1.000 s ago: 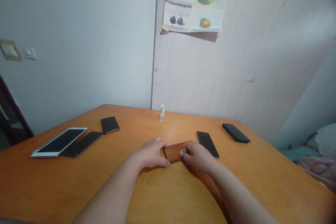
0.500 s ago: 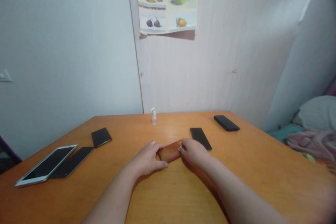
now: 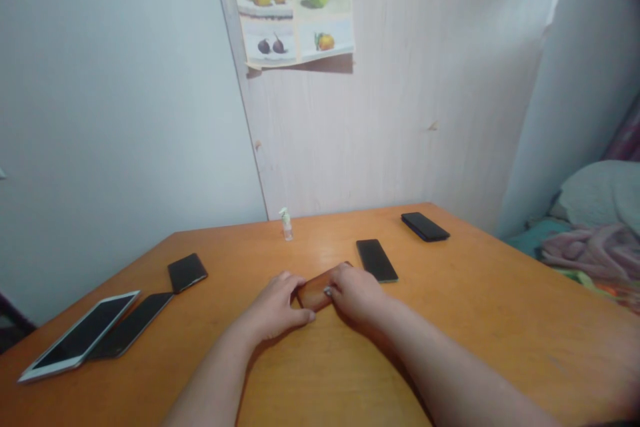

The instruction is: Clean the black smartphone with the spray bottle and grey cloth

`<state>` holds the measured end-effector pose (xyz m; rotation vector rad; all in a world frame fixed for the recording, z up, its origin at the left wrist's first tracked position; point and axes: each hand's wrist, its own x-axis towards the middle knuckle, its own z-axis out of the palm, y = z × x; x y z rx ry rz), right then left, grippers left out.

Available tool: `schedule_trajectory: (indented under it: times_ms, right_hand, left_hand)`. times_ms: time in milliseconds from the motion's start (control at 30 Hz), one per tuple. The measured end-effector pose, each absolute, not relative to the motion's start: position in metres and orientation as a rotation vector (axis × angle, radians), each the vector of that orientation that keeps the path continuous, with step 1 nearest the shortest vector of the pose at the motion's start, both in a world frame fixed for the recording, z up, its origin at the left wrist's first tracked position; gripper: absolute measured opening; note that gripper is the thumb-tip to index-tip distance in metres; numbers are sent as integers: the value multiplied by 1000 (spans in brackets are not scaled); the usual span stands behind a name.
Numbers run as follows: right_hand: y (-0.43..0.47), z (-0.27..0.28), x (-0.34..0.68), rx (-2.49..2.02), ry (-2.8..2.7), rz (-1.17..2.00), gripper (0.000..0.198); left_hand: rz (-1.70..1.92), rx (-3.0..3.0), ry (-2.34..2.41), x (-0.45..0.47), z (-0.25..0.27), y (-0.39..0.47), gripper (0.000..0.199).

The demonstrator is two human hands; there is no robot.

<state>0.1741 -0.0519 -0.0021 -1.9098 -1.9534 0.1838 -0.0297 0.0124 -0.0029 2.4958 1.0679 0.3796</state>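
A flat, glossy brown phone (image 3: 316, 291) lies on the wooden table, slanted up to the right. My left hand (image 3: 277, 305) grips its left end, thumb at the near edge and fingers at the far edge. Over the right part of the phone, my right hand (image 3: 356, 295) is closed with the fingertips pressed down on its surface. A small whitish scrap, like a wipe or cloth, peeks out (image 3: 328, 291) from under those fingers; most of it is hidden. Just beyond the right hand lies a black phone (image 3: 377, 260).
At the left are a white tablet (image 3: 83, 337), a long dark phone (image 3: 133, 325) and a smaller dark device (image 3: 187, 272). A small clear spray bottle (image 3: 287, 225) stands near the back edge. Another dark device (image 3: 425, 226) lies at the back right of the table (image 3: 480, 320).
My right hand has slid left along the brown phone, uncovering its far right corner. The left hand keeps its grip. The camera view has turned and tilted slightly.
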Motion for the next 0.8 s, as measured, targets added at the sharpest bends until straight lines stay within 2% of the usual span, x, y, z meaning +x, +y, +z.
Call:
schedule_trajectory:
  times_ms: [133,400,600,800]
  right_hand:
    - [-46,-1,194,-2064,-1837,86,20]
    - [-54,-5,170,-1832,-1991,177,10]
    - [-35,-4,207,-2005,-1624,77,17]
    - [-28,-3,211,-1922,-1458,36,19]
  left_hand:
    - [380,2487,1066,-28,0,11,47]
    - [416,2492,1032,-27,1,9,27]
    - [474,2402,1023,-27,0,11,31]
    - [569,2428,1110,-26,2,15,48]
